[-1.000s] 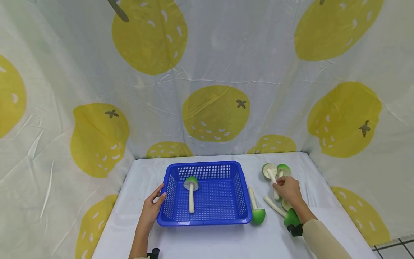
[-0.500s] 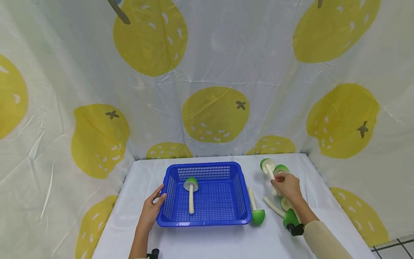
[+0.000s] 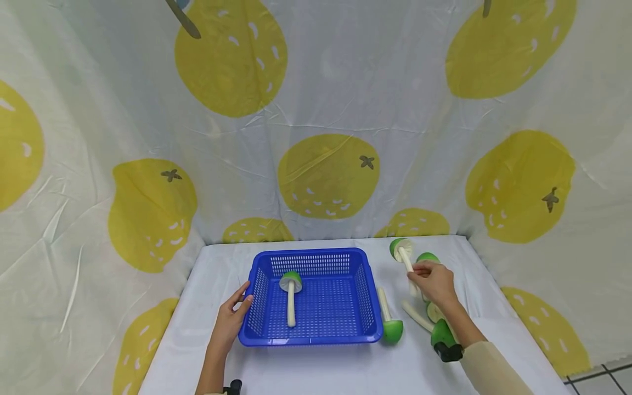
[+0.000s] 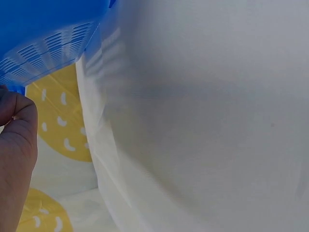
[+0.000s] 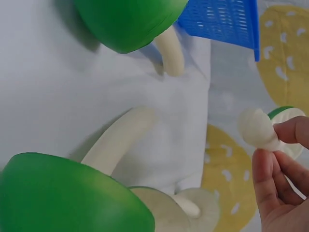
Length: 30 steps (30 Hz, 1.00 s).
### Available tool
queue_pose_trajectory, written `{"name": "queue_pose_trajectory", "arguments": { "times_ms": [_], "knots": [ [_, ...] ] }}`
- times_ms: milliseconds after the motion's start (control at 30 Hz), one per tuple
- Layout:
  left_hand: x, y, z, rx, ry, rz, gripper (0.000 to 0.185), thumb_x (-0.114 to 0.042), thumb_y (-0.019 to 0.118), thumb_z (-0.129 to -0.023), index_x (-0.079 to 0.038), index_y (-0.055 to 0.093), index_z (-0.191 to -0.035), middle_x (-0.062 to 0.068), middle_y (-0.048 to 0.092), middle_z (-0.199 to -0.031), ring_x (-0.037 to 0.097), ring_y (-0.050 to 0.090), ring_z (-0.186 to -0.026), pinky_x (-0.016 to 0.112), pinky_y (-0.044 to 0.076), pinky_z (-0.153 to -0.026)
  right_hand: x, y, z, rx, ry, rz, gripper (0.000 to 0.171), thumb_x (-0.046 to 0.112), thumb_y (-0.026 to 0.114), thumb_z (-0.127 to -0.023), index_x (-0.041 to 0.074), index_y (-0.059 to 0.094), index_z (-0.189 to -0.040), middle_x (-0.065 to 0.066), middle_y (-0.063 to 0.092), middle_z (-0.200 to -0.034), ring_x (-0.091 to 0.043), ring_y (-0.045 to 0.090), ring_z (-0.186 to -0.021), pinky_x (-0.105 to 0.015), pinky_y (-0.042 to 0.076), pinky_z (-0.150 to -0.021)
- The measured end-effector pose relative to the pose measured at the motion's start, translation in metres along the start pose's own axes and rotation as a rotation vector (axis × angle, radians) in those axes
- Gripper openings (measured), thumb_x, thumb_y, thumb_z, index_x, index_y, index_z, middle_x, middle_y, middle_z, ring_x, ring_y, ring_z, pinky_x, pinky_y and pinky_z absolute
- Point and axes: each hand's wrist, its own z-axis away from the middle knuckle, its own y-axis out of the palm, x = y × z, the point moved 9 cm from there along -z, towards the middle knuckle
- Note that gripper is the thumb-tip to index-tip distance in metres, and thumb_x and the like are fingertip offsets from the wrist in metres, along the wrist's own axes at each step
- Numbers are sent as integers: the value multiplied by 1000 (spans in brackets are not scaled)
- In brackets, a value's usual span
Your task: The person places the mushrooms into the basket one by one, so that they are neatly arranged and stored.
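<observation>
In the head view my left hand (image 3: 230,317) grips the left rim of a blue plastic basket (image 3: 316,340). Inside that basket, toward its left, lies one toy mushroom (image 3: 291,302) with a green cap and long white stem. My right hand (image 3: 436,283) pinches another green-capped mushroom (image 3: 405,259) by its stem, between thumb and fingers, cap pointing away. The right wrist view shows this pinch at the stem's end (image 5: 255,128). Under and around the right hand lie several similar mushrooms, among them one with its green cap (image 3: 441,332) near the wrist, partly hidden.
Close against the basket's right side lies one mushroom (image 3: 393,331), stem pointing away. Another mushroom's cap (image 3: 427,257) shows just beyond the right hand. A white cloth (image 3: 306,373) covers the table, and a lemon-printed curtain (image 3: 326,109) rises behind and on both sides.
My right hand has moved slightly left and away, lifting the pinched mushroom, whose cap has shifted left and away from the others. The left hand stays on the basket.
</observation>
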Motion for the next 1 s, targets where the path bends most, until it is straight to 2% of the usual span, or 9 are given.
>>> {"name": "queue_pose_trajectory", "arguments": {
  "times_ms": [133,233,367,567,1000],
  "knots": [
    [-5,1,3,3,-25,-11,55,-33,61,-105,-20,47,-156,17,56,-126,25,64,-97,21,53,-76,11,-1,3,3,-22,-19,28,22,80,-90,1,76,-109,-15,77,-97,-23,73,-86,-21,53,-63],
    [0,1,0,3,-25,-1,55,-33,61,-105,-21,47,-156,17,56,-128,26,65,-99,21,53,-76,19,-1,5,0,-42,-21,28,22,80,-90,2,77,-109,-13,77,-96,-22,73,-85,-21,53,-64],
    [7,0,-2,0,-6,2,57,-41,63,-103,-24,48,-155,15,55,-129,24,64,-99,22,54,-76,28,1,8,-1,-54,-25,28,23,80,-90,3,77,-108,-11,77,-95,-20,72,-84,-20,53,-66],
    [8,-1,-1,-8,8,3,59,-47,65,-100,-27,51,-153,14,56,-126,21,64,-96,24,55,-77,39,4,11,-14,-73,-54,27,21,81,-88,2,77,-106,-11,77,-93,-18,71,-81,-19,54,-63],
    [4,0,-1,-2,14,13,59,-47,64,-100,-27,50,-154,13,57,-125,21,64,-96,23,54,-76,68,15,17,21,-114,-126,25,14,82,-86,-1,77,-105,-13,76,-91,-16,71,-78,-17,54,-66]
  ]
}}
